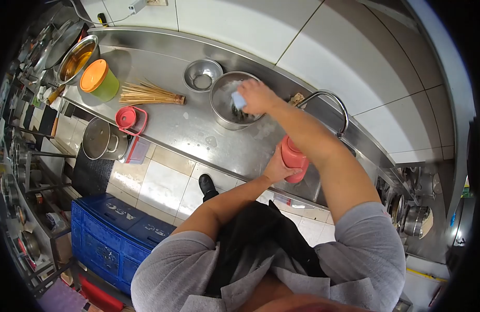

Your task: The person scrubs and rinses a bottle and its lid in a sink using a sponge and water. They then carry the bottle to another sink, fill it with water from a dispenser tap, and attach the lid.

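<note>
My left hand (281, 165) is wrapped around a coral-pink plastic jug (296, 174), held over the metal counter near the faucet. My right forearm crosses above the jug, hiding part of it. Pinched in my right hand (256, 96) is a pale blue-white sponge (239, 100), inside a round steel pot (215, 110). Whitish suds and something dark lie in the pot. Beside it stands a smaller steel bowl (190, 66). A pink lid with a loop handle (126, 118) rests at the counter's front edge, apart from my hands.
A bundle of thin bamboo sticks (151, 95), a green container with an orange lid (105, 86) and a steel bowl of amber liquid (66, 71) stand at left. A curved faucet (346, 112) rises at right. Below are a large pot (97, 138) and a blue crate (97, 231).
</note>
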`<move>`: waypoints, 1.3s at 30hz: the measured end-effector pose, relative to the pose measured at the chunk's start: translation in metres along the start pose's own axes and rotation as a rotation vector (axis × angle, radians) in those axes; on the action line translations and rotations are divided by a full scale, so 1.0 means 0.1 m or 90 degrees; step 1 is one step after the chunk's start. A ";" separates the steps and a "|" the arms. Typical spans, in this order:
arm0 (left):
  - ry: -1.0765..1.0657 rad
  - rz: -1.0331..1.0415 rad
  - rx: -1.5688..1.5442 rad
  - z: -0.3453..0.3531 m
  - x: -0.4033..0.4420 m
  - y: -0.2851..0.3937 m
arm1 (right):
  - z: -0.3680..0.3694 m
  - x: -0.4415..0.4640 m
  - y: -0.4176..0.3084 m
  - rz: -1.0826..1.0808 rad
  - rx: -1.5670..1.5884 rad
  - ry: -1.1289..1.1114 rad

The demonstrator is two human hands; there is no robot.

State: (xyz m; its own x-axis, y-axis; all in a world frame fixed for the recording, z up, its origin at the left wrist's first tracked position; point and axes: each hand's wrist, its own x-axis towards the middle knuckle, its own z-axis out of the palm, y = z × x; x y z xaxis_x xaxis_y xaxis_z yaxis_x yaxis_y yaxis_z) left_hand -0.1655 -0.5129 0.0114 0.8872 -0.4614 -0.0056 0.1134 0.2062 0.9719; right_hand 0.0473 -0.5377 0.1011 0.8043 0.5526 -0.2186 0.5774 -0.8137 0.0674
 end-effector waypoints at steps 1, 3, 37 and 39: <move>-0.001 0.017 0.003 -0.01 0.01 0.00 | -0.08 -0.07 0.05 0.004 0.027 0.117; -0.017 0.031 0.006 -0.01 0.02 0.03 | -0.40 -0.38 0.16 0.094 0.116 0.161; -0.350 0.495 0.789 2.00 0.76 0.54 | 1.55 -5.18 0.39 0.489 1.466 0.528; -0.353 0.494 0.785 2.07 0.77 0.54 | 1.57 -5.19 0.44 0.475 1.482 0.461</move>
State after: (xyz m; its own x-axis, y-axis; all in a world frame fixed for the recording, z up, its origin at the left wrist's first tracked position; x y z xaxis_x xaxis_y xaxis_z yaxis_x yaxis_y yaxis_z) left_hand -0.1838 -0.7155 0.1120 0.2515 -0.8879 0.3852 -0.9479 -0.1456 0.2834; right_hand -0.3668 -0.8881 0.0643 0.8814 -0.1948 -0.4303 -0.2361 0.6073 -0.7586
